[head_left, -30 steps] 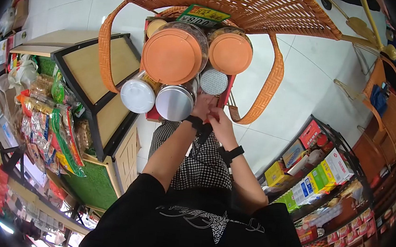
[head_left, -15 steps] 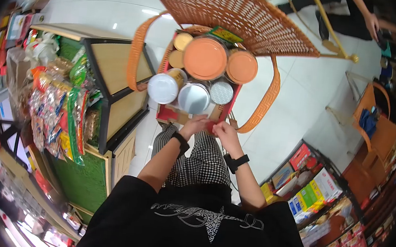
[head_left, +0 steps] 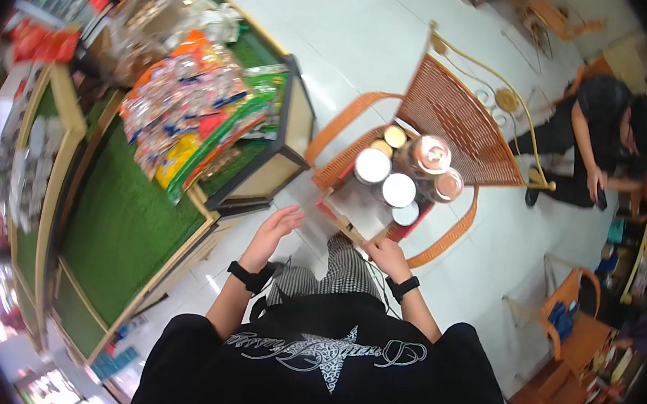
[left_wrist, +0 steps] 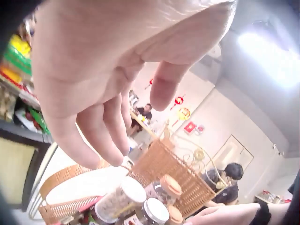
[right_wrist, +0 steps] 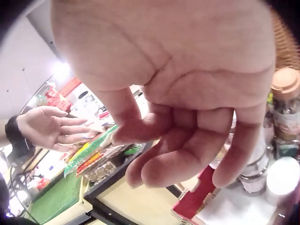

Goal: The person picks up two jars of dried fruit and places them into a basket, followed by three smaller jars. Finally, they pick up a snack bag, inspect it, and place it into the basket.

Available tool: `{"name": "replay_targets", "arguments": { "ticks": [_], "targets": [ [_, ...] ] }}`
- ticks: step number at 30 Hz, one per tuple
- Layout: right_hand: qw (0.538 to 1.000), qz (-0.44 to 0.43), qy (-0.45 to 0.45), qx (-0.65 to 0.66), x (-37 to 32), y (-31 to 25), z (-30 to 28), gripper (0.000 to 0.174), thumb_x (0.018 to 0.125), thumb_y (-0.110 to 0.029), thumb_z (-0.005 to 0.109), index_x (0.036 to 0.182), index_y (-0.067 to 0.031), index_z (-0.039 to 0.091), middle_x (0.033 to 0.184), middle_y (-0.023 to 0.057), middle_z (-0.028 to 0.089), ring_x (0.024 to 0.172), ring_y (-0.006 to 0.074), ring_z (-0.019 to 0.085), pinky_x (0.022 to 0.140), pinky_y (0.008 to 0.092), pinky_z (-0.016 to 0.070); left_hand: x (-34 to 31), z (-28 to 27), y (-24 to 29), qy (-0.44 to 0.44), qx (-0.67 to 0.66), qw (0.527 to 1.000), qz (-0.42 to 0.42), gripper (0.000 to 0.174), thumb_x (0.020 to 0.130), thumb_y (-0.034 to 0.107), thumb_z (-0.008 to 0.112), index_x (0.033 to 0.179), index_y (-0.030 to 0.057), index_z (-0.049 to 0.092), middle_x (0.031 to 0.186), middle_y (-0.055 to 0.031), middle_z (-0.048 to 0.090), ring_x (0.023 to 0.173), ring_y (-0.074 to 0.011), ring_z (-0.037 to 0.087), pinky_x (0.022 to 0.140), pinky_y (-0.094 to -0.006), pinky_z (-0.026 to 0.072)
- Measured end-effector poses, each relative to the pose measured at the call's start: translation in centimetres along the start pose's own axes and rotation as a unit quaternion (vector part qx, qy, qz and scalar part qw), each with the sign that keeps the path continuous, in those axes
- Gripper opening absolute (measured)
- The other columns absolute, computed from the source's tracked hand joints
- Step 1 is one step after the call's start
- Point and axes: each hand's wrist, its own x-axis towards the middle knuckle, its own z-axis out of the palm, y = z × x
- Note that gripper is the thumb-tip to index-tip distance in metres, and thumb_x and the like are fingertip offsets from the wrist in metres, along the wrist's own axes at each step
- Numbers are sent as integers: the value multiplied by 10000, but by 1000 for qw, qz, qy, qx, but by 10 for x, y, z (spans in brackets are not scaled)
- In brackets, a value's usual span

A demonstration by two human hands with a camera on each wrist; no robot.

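Jars, cylindrical and see-through with round white or orange-brown lids, stand close together in a red-walled cardboard box on the seat of a brown woven chair with a curly gold-coloured metal frame. We see the right hand at the box's near edge, its fingers loosely bent and grasping nothing; we cannot tell whether a fingertip touches the cardboard. We find the left hand apart from the box, off to its left, holding nothing, its fingers relaxed and nearly straight. To the left we also see shiny multicoloured plastic packets on a green, turf-covered display stand. Near the chair's backrest we see a dark-clothed person.
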Motion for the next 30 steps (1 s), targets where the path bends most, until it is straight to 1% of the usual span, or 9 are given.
{"name": "replay_targets", "arguments": {
  "ticks": [3, 4, 6, 9, 12, 15, 23, 26, 30],
  "targets": [
    [994, -101, 6, -48, 8, -23, 23, 412, 827, -387, 489, 717, -10, 614, 670, 164, 606, 684, 346, 589, 627, 419, 446, -64, -28, -7, 65, -39, 995, 70, 383, 876, 132, 482, 1247, 44, 444, 1151, -110, 562, 1032, -181, 528, 909, -299, 381],
    [994, -92, -11, -61, -1, -52, 27, 401, 825, -380, 494, 713, -14, 612, 663, 164, 602, 673, 341, 587, 631, 417, 444, -89, -37, -7, 83, -37, 992, 90, 382, 872, 102, 493, 1246, 40, 443, 1131, -100, 570, 1021, -170, 527, 899, -288, 392],
    [987, -142, -12, -78, 1, -74, 56, 345, 824, -343, 512, 752, -20, 610, 659, 149, 604, 661, 314, 593, 626, 397, 448, -142, -59, -20, 140, -8, 979, 145, 376, 874, 103, 499, 1241, 41, 449, 1115, -97, 576, 1016, -164, 529, 896, -283, 397],
    [969, -247, -3, 15, -8, -115, 108, 229, 830, -235, 545, 835, -11, 592, 683, 109, 617, 651, 240, 599, 612, 331, 453, -221, -92, -44, 240, 16, 952, 192, 362, 879, 114, 499, 1233, 48, 462, 1103, -95, 582, 1011, -157, 528, 882, -276, 402],
    [955, -283, -69, 57, -33, -166, 159, 178, 841, -150, 546, 862, 25, 577, 728, 78, 620, 683, 127, 583, 650, 255, 467, -296, -119, -71, 346, 1, 915, 207, 355, 878, 114, 501, 1226, 49, 474, 1091, -95, 586, 997, -150, 529, 862, -268, 408],
    [935, -328, -134, 31, -50, -200, 208, 187, 841, -155, 551, 907, 18, 579, 762, 74, 619, 727, 121, 583, 684, 250, 461, -353, -138, -104, 423, -36, 878, 221, 348, 875, 105, 501, 1217, 44, 480, 1076, -96, 589, 982, -144, 526, 855, -261, 404],
    [883, -397, -251, -33, -99, -270, 273, 162, 845, -129, 553, 935, 2, 584, 788, 65, 629, 764, 126, 598, 689, 249, 458, -433, -134, -161, 557, -137, 789, 220, 333, 860, 55, 483, 1190, 16, 484, 1059, -118, 592, 961, -167, 540, 864, -274, 408],
    [877, -394, -270, -56, -91, -283, 287, 216, 836, -183, 582, 951, -1, 592, 812, 97, 630, 758, 150, 591, 683, 260, 456, -439, -137, -182, 579, -157, 771, 212, 331, 862, 72, 482, 1186, 8, 488, 1053, -122, 595, 947, -170, 546, 865, -282, 411],
    [877, -382, -283, -74, -82, -307, 309, 217, 831, -183, 585, 956, -6, 595, 822, 85, 634, 759, 139, 591, 693, 263, 459, -445, -154, -188, 581, -189, 765, 203, 327, 861, 49, 494, 1185, 6, 485, 1054, -115, 585, 988, -155, 533, 870, -269, 408]
  ]
}}
